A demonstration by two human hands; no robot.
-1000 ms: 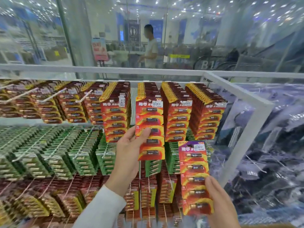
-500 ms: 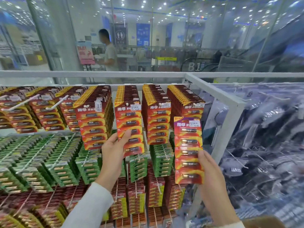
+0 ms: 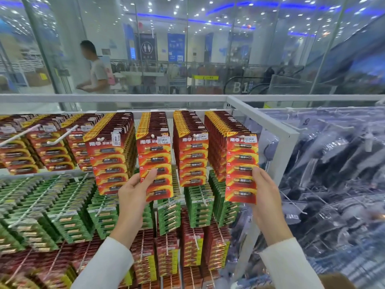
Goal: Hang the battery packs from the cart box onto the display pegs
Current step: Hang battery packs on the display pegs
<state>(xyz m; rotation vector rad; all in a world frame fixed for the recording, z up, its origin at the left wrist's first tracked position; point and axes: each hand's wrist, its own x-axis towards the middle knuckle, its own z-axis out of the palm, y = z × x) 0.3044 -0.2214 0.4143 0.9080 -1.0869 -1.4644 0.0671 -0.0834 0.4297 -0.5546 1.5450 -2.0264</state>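
The left hand (image 3: 133, 190) pinches a red battery pack (image 3: 155, 165) near its bottom, thumb on the front, against the top row of hanging packs (image 3: 190, 151), while the right hand (image 3: 264, 190) grips a second red pack (image 3: 241, 167) by its right edge at the row's right end.

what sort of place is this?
Likely a shop in a mall: display pegs packed with red battery packs, price stickers on them, and a glass wall with a B1 escalator behind.

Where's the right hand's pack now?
Head view, right of centre: the right hand holds the pack at the front of the top row's rightmost red stack, left of the white post.
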